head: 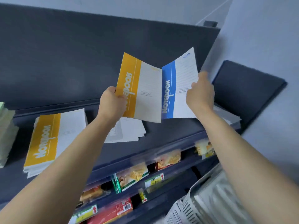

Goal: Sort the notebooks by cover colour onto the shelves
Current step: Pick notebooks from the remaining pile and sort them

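- Left hand (111, 105): fingers (121, 101) grasp the yellow notebook (142, 89) at its lower left corner, above the shelf (161, 139)
- Right hand (200, 94) pinches the blue notebook (179, 88) at its right edge, touching the yellow one
- Yellow stack (53, 139) lies on the shelf, left

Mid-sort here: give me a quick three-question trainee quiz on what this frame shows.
1. True or false: the left hand grips a yellow notebook.
2. What does the right hand hold? A) a green notebook B) a blue notebook C) a snack packet
3. Fill in: the notebook stack lying just right of the pale green stack on the shelf has a ___ cover on top.

Key: 1 true; 2 B; 3 yellow.
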Tool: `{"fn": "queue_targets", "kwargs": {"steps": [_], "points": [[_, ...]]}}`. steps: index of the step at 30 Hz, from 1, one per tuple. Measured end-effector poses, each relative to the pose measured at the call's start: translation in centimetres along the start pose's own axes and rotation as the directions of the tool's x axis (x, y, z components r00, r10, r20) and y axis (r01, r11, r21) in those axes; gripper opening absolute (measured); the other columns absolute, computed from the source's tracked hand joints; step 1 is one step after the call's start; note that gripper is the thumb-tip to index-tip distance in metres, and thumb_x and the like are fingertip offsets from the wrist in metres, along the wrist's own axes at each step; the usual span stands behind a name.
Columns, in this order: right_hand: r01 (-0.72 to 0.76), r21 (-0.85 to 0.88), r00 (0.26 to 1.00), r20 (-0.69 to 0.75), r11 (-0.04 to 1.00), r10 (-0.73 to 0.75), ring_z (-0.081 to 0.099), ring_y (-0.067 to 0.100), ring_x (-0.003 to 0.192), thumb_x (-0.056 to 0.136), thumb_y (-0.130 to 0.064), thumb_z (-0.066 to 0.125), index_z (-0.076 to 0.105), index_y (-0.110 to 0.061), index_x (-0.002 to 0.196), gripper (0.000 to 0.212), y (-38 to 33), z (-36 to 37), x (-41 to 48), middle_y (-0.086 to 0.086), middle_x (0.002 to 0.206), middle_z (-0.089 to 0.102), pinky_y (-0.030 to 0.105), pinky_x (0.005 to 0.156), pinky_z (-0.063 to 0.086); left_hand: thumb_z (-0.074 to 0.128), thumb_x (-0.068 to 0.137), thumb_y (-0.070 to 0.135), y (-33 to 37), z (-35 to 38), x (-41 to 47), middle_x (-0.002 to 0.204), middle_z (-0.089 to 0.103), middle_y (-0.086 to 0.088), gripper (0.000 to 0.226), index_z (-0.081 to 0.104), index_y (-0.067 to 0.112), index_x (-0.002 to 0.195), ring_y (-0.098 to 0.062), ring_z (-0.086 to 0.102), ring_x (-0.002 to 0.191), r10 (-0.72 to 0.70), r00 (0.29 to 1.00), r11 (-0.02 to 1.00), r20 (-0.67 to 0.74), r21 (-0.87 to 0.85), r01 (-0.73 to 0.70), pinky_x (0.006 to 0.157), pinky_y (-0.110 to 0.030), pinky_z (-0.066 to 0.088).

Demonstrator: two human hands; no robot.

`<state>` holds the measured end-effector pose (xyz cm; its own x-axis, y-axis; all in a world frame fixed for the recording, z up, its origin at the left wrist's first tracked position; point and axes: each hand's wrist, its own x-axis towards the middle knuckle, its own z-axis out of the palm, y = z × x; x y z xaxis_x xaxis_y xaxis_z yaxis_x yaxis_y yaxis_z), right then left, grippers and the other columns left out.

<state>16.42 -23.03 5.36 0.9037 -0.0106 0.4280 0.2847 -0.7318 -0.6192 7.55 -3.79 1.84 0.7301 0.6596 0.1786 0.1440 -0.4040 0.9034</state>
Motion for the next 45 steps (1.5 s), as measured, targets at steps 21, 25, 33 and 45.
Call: {"fn": "queue_targets", "kwargs": {"steps": [21,25,33,45], "points": [[-0.683,-0.235,0.580,-0.750,0.692,0.318,0.050,0.032,0.081,0.089,0.006,0.038,0.040,-0.004,0.117,0.031,14.3,-33.2,-27.6,0.013,0.093,0.057,0.033,0.063,0.031,0.047,0.088,0.000,11.5,15.6,-29.0,0.078,0.054,-0.010,0.008,0.049,0.007,0.093,-0.026,0.049,0.070,0.477,0.321,0.854,0.818,-0.345,-0.391,0.065,-0.040,0.044],[-0.723,-0.256,0.539,-0.789,0.642,0.294,0.051,0.029,0.081,0.091,0.001,0.041,0.041,-0.003,0.117,0.026,16.9,-38.5,-32.0,0.017,0.101,0.060,0.031,0.063,0.030,0.046,0.089,0.000,14.0,18.0,-35.8,0.076,0.054,-0.006,0.015,0.048,0.014,0.086,-0.025,0.049,0.070,0.523,0.165,0.798,0.836,-0.413,-0.438,0.067,-0.040,0.043],[-0.800,-0.270,0.459,-0.851,0.536,0.256,0.056,0.033,0.081,0.088,0.007,0.039,0.044,-0.007,0.118,0.033,24.0,-50.4,-37.2,0.015,0.095,0.059,0.045,0.066,0.050,0.051,0.089,0.000,19.9,22.5,-48.3,0.085,0.062,-0.008,0.012,0.059,0.009,0.089,-0.020,0.056,0.074,0.562,-0.090,0.630,0.822,-0.496,-0.597,0.062,-0.028,0.040],[-0.817,-0.325,0.477,-0.845,0.476,0.241,0.057,0.040,0.093,0.091,0.002,0.044,0.049,-0.009,0.122,0.034,30.9,-61.6,-41.7,0.020,0.108,0.061,0.037,0.068,0.038,0.044,0.086,-0.003,27.6,29.4,-61.3,0.085,0.053,0.001,0.028,0.057,0.022,0.088,-0.025,0.053,0.082,0.575,-0.353,-0.010,0.738,-0.426,-0.905,0.064,-0.031,0.036]]}}
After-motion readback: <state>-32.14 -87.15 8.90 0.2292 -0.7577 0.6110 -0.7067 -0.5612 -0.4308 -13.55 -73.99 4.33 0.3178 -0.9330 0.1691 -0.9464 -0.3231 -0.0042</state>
